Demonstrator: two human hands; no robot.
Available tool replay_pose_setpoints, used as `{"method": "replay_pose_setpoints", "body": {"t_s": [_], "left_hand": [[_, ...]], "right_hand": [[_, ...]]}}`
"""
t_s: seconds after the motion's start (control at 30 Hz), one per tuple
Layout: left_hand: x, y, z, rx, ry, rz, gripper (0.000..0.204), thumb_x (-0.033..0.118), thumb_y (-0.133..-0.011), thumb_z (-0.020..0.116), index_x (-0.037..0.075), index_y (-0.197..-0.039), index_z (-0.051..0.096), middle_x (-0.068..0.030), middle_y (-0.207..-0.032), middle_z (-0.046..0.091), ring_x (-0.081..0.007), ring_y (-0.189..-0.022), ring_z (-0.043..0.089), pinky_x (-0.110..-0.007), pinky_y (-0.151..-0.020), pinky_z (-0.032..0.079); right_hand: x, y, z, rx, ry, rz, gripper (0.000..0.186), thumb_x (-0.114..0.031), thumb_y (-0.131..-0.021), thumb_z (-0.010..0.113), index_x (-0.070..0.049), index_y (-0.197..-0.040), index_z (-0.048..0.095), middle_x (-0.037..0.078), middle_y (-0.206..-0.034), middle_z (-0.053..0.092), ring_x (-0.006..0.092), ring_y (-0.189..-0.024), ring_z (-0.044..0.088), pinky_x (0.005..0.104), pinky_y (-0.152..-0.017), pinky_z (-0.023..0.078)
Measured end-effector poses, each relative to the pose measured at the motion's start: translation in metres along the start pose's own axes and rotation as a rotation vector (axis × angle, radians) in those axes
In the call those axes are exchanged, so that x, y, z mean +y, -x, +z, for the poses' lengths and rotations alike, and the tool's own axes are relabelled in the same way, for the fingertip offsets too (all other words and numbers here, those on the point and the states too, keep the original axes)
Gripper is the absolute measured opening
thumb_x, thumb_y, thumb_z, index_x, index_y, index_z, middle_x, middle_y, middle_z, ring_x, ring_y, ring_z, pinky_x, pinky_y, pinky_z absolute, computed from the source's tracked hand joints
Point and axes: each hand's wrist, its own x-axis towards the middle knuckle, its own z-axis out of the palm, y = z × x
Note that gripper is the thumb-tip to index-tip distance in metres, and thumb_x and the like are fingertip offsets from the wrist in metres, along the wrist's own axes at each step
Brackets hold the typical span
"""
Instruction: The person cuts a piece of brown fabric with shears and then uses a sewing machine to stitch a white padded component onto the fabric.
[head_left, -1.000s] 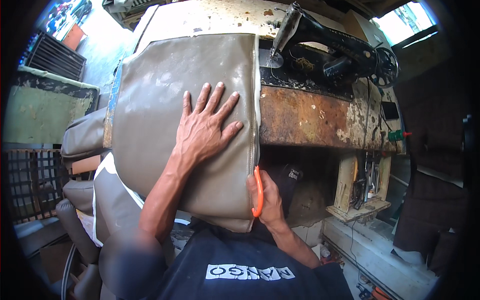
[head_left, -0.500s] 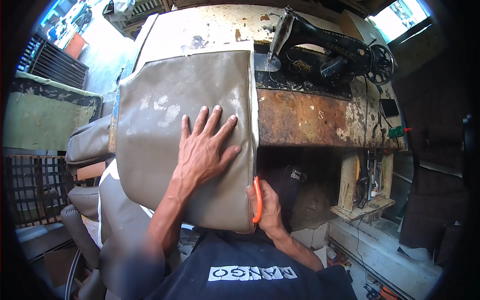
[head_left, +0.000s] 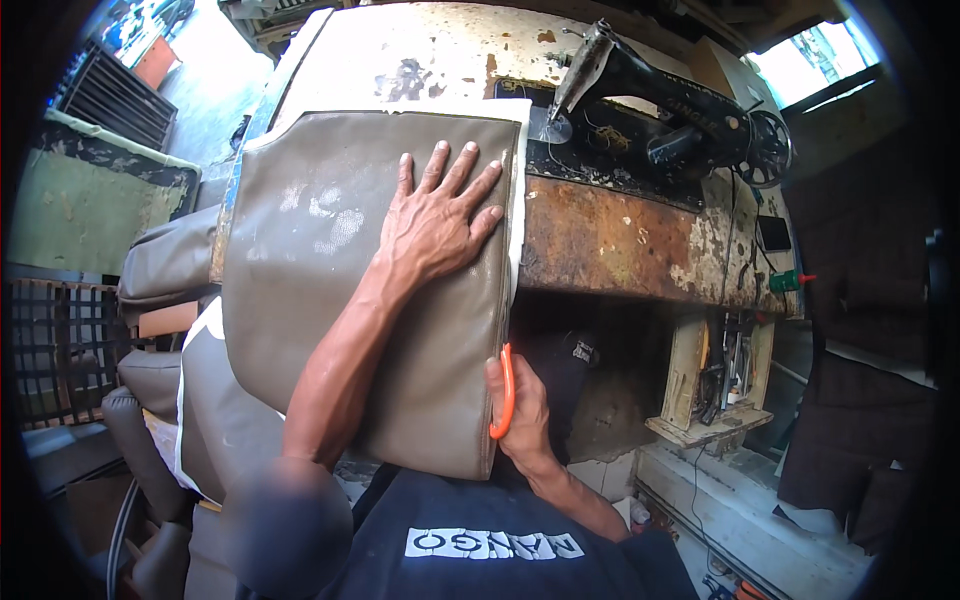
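A: Report the left hand (head_left: 435,225).
B: Palm down, fingers spread, flat on the brown sheet (head_left: 300,260) near its right seam.
A: Sheet location?
B: Partly on the worktable (head_left: 620,245), left of the black sewing machine (head_left: 680,115); near end overhangs toward the person.
A: Right hand (head_left: 528,405)?
B: Curled around the orange handle (head_left: 507,390) at the sheet's right edge. From here, I cannot see the tool's working end.

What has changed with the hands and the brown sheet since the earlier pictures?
The left hand has moved forward, nearer the far edge of the brown leather-like sheet, which has shifted slightly toward the person. The right hand still holds the orange-handled scissors.
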Motion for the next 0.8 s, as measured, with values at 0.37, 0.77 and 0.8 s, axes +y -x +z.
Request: {"method": "replay_pose_setpoints", "body": {"t_s": [0.37,0.77,0.8], "left_hand": [[0.015,0.041,-0.01,-0.011,0.013,0.04,0.058,0.047,-0.105,0.039,0.025,-0.159,0.038,-0.0081,-0.167,0.03,-0.0344,-0.156,0.021,-0.061,-0.125,0.008],[0.011,0.014,-0.048,-0.211,0.244,-0.005,0.044,0.04,-0.104,0.048,0.019,-0.141,0.06,-0.0129,-0.152,0.051,-0.0355,-0.141,0.045,-0.054,-0.117,0.032],[0.011,0.004,-0.049,-0.134,0.299,-0.068,0.046,0.04,-0.105,0.047,0.022,-0.145,0.057,-0.0109,-0.156,0.047,-0.0335,-0.146,0.04,-0.052,-0.121,0.028]], "right_hand": [[0.008,-0.002,0.005,0.047,0.075,-0.049,0.047,-0.048,-0.099,0.068,-0.002,-0.101,0.059,-0.004,-0.07,0.049,0.0049,-0.062,0.044,0.0242,-0.054,0.038],[0.011,0.001,0.009,0.065,0.036,-0.001,0.045,-0.048,-0.1,0.066,-0.004,-0.093,0.059,-0.002,-0.074,0.05,0.007,-0.067,0.046,0.0253,-0.061,0.042],[0.01,0.005,0.009,0.052,0.042,0.008,0.045,-0.048,-0.1,0.066,-0.004,-0.093,0.059,-0.002,-0.074,0.05,0.007,-0.067,0.046,0.0253,-0.061,0.042]]}}
